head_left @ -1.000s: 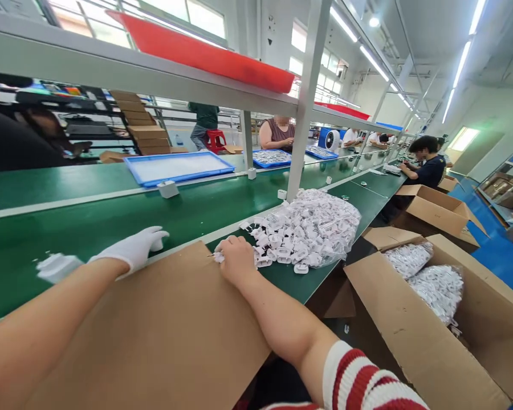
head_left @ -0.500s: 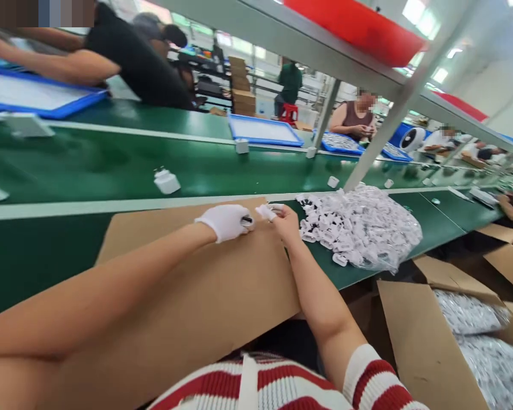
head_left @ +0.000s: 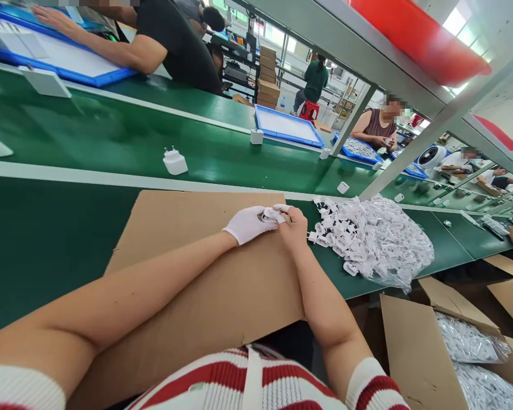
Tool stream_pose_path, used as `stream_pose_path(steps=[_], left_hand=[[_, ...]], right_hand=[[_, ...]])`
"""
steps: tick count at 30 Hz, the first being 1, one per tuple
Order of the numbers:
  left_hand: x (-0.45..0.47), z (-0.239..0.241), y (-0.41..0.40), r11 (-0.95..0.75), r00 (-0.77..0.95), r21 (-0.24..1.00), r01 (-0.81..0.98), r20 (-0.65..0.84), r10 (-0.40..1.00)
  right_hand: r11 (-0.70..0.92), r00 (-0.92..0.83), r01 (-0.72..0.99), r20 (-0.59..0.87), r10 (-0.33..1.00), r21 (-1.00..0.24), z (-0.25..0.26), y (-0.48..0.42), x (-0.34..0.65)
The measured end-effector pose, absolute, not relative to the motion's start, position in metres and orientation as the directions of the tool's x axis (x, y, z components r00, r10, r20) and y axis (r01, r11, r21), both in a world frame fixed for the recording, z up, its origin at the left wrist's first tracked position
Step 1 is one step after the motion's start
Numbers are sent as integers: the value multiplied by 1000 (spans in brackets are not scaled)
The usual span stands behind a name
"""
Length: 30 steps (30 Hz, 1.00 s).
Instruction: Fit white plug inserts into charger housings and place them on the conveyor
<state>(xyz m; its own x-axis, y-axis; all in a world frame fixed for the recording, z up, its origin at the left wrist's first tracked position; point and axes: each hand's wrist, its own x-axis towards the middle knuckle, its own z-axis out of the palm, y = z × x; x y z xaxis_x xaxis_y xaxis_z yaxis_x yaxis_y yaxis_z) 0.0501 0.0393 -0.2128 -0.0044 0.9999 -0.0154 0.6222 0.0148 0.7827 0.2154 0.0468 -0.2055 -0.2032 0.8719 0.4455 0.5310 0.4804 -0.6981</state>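
Observation:
My left hand (head_left: 248, 224), in a white glove, and my bare right hand (head_left: 294, 226) meet over a brown cardboard sheet (head_left: 183, 228) on the green bench. Both close on a small white plastic part (head_left: 272, 214) held between their fingertips. Right of my hands lies a heap of white plug parts (head_left: 374, 239) on clear plastic. A white charger plug (head_left: 175, 162) stands prongs-up on the green conveyor belt (head_left: 111, 136) beyond the cardboard.
An open cardboard box (head_left: 436, 353) holding bags of white parts stands low right. Blue trays (head_left: 288, 126) sit across the belt, where other people work. A slanted metal post (head_left: 414, 149) rises behind the heap, with red trays (head_left: 419, 40) on the shelf above.
My left hand left the belt and came to my right hand over the cardboard. Both now hold one white part. The view swung left and down.

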Motion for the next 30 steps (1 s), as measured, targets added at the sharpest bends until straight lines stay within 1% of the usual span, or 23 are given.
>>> stream_pose_path(steps=[7,11,13,14,17,19,22,25,27,28,30], left_hand=[[48,-225,44,-30,29,770,638,15,999],[50,-227,42,-58,36,792,608,45,998],[51,-223,40,-72,52,769,635,51,997],[52,-221,39,-62,52,733,678,36,998],[53,-213,36,4,17,578,816,-30,999],[54,-210,34,7,8,525,851,-26,1000],[55,-209,32,-8,11,522,853,-3,1000],[47,-210,41,-63,86,589,806,-11,996],[35,-211,56,-82,107,622,779,-3,994],[26,-210,66,-70,80,625,777,12,997],[5,-209,88,-12,-27,614,790,54,998]], right_hand=[[546,-349,604,424,836,-580,-201,48,217],[557,-381,650,412,827,-517,-203,50,218],[550,-374,666,413,830,-503,-204,51,218],[543,-364,674,414,834,-501,-204,50,218],[521,-327,661,418,847,-540,-206,48,216],[505,-296,627,419,859,-593,-208,46,214],[481,-257,581,412,874,-657,-212,44,212],[446,-225,562,390,893,-697,-215,48,213],[392,-169,648,379,910,-653,-214,52,219],[341,-121,721,375,919,-603,-213,55,224],[186,-7,858,351,936,-479,-211,59,235]])
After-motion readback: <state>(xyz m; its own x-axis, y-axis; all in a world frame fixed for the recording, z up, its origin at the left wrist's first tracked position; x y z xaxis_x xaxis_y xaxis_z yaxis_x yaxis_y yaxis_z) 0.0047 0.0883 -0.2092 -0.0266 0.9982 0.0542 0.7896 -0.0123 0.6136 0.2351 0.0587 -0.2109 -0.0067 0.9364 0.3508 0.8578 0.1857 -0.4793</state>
